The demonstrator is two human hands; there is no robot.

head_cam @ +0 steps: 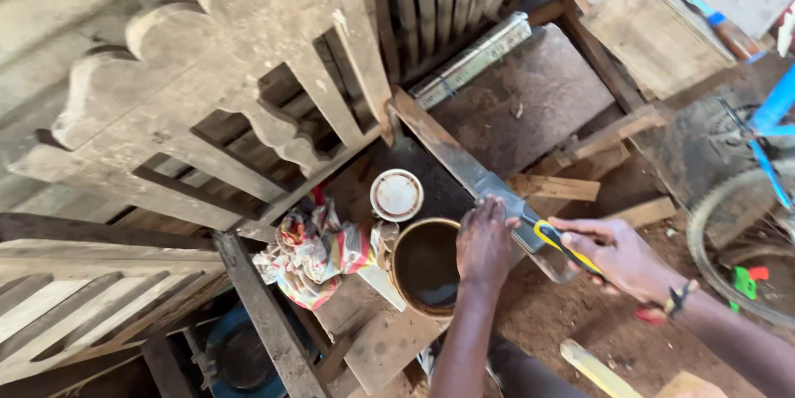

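My left hand (485, 242) rests palm-down on the broad metal blade (464, 168) of a long tool, beside an open round tin (424, 265) of dark liquid. My right hand (619, 257) is closed around the tool's yellow-and-black handle (563, 246). The blade lies slanted across a dark board, its tip pointing up-left towards the carved wooden headboard (207, 91). The tin's pale round lid (397, 195) lies just above the tin. A crumpled red, white and yellow cloth (315, 250) sits left of the tin.
Slatted wooden frames (74, 307) fill the left side. A wooden box (654, 29) stands at top right, a bicycle wheel (737, 232) and blue frame at the right edge. Loose wood offcuts (553, 188) and sawdust cover the ground. A long metal level (474, 58) leans by the slats.
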